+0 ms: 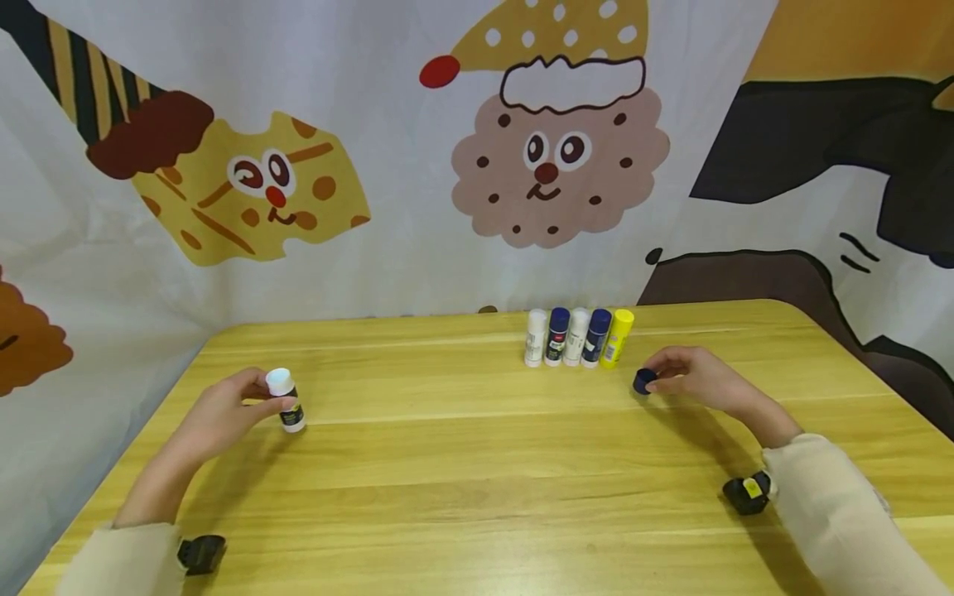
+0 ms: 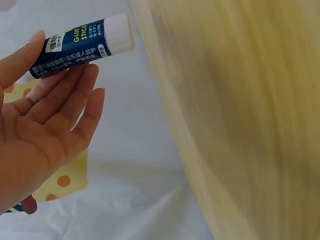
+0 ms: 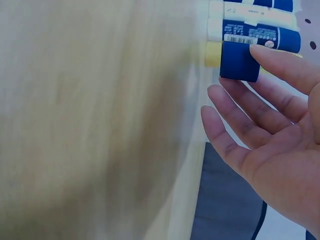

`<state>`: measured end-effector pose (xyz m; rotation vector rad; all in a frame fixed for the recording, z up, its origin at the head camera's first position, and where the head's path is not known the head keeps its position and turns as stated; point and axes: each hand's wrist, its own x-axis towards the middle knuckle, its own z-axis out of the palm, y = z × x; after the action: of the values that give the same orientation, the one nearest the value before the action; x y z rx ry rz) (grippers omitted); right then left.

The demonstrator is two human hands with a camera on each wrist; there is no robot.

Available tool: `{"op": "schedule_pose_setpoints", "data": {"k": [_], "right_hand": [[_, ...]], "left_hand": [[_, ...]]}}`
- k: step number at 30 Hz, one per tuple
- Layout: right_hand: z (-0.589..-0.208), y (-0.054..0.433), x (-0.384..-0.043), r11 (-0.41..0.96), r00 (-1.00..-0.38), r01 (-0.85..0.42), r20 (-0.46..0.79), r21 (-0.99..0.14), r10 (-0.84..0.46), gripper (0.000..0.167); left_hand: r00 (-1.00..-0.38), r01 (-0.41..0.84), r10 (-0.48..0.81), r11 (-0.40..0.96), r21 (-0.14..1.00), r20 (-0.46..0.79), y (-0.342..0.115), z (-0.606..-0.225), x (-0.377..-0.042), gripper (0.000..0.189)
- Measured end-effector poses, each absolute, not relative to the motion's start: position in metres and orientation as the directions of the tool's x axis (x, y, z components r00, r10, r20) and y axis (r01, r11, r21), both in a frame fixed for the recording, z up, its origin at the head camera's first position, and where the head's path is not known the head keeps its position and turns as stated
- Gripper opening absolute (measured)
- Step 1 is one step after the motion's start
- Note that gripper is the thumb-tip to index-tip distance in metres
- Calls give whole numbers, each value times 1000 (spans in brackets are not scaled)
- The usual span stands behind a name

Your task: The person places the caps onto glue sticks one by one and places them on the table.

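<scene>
My left hand [image 1: 224, 411] pinches a glue stick [image 1: 292, 412] between thumb and fingers over the left side of the table. The stick is upright, its white top uncapped; the left wrist view shows its dark blue label [image 2: 70, 46] reading "GLUE STICK". On the right, my right hand [image 1: 696, 379] holds a dark blue cap [image 1: 644, 382] between thumb and fingertips, close over the table. In the right wrist view the cap [image 3: 240, 61] overlaps the yellow glue stick behind it, and the other fingers are spread below.
Several glue sticks stand upright in a row at the back of the wooden table [image 1: 447, 480]: white ones [image 1: 535, 339], dark blue ones [image 1: 595, 339] and a yellow one [image 1: 618, 339] at the right end. A curtain [image 1: 402, 207] with cartoon prints hangs behind the table.
</scene>
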<state>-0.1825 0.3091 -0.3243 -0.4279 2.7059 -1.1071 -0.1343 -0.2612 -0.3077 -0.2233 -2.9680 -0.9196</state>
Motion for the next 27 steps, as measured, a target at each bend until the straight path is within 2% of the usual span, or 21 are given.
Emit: {"op": "schedule_pose_setpoints", "data": {"k": [7, 27], "right_hand": [[-317, 297, -180, 683, -934, -257, -5, -683, -357, 27], [-309, 260, -173, 588, -880, -391, 101, -708, -464, 23]], "left_hand": [[-989, 148, 137, 792, 593, 64, -246, -300, -129, 36], [-959, 278, 234, 695, 663, 157, -212, -298, -124, 21]]}}
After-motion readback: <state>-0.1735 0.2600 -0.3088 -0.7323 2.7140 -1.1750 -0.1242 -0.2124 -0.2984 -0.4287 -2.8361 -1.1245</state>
